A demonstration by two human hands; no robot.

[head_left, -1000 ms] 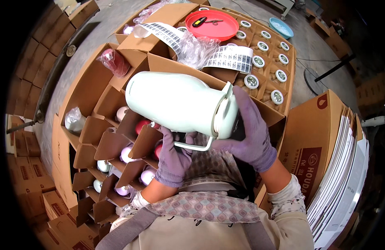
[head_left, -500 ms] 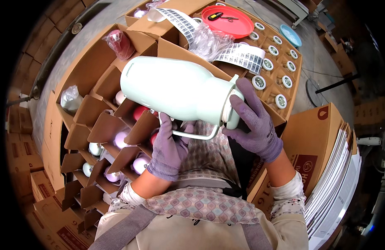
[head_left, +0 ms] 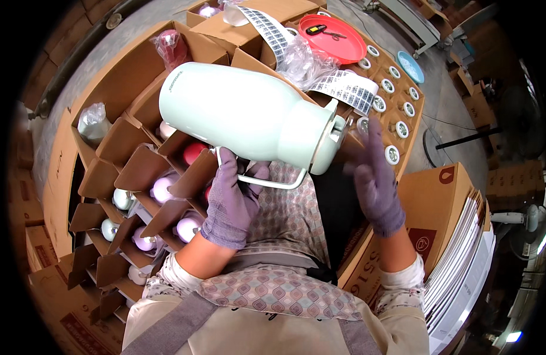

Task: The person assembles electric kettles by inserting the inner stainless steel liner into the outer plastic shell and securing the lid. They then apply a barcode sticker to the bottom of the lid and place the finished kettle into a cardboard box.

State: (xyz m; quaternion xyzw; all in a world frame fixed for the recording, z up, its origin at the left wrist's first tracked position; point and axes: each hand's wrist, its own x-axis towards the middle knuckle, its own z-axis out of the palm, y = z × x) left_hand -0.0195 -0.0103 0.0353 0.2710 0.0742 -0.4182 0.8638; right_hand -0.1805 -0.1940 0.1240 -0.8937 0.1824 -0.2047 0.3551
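Observation:
A pale mint-green thermos jug lies tilted on its side in front of me, its base toward the upper left and its lid toward the right. My left hand, in a purple knit glove, grips it from below at the handle; some of its fingers are hidden behind the jug. My right hand, gloved the same way, is just right of the lid and apart from it. Its fingers are stretched out and partly smeared by motion, with nothing in them.
A divided carton on the left holds several lilac, red and pale jugs. Behind, a red tray carries a yellow cutter and scissors, beside plastic bags and label sheets. White-rimmed round pieces fill another carton. Flat sheets stand at right.
My right hand has let go of the jug's lid and drawn back to the right. The jug, in my left hand, has shifted slightly left. The whole view has shifted a little.

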